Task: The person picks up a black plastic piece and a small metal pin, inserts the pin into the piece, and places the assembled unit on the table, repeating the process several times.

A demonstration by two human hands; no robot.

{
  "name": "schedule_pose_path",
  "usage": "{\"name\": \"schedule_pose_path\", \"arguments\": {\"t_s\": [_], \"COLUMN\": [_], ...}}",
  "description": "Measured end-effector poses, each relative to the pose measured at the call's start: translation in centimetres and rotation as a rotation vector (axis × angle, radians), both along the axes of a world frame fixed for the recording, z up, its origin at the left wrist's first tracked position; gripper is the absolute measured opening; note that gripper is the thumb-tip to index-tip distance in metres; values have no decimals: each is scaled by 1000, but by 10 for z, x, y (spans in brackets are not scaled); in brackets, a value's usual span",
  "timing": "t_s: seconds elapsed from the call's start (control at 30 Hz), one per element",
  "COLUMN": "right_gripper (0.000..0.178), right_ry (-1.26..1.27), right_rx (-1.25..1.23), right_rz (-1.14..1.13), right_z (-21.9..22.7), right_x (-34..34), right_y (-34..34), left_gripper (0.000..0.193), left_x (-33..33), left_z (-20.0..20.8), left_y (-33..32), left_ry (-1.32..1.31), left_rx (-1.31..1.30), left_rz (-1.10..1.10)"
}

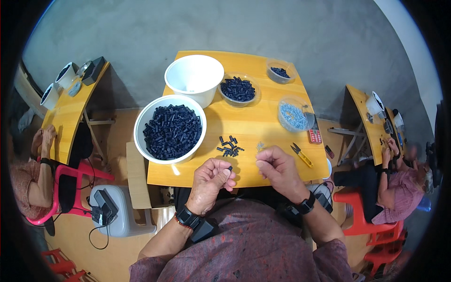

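Between the thumb and fingers of my left hand (211,182) is a small black tubular plastic part (229,168), held above the table's near edge. My right hand (281,170) is closed in a pinch a short way to the right; whatever its fingertips hold is too small to make out. Just beyond the hands lies a loose pile of black parts (229,147). Close to the right fingertips is a little heap of tiny metal pieces (260,146). A large white bucket (137,136) full of the same black parts stands to the left.
Behind it is another white bucket (171,77). Clear bowls hold dark parts (238,89), more dark parts (280,72) and small pale-blue pieces (293,115). Yellow-handled snips (302,155) lie right, near a red keypad device (314,136). Two people work at side tables (70,115).
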State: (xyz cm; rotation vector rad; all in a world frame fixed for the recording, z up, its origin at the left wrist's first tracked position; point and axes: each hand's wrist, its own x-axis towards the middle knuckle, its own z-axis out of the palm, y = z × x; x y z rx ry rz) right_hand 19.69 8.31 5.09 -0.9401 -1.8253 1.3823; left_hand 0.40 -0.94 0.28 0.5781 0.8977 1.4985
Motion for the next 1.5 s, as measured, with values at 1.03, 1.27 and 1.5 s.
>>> {"name": "schedule_pose_path", "arguments": {"t_s": [1.03,1.27,1.5], "right_gripper": [11,10,8], "right_ry": [188,195,171], "right_rx": [-163,-183,-179], "right_rz": [98,109,107], "right_z": [-13,-14,-21], "right_x": [-22,-31,-30], "right_y": [-11,-13,-10], "left_gripper": [8,8,8], "left_x": [1,5,5], "left_z": [-4,2,1], "left_y": [-1,-1,-1], "left_ry": [-201,-362,-329], "left_rx": [20,11,-3], "left_rz": [46,12,-21]}}
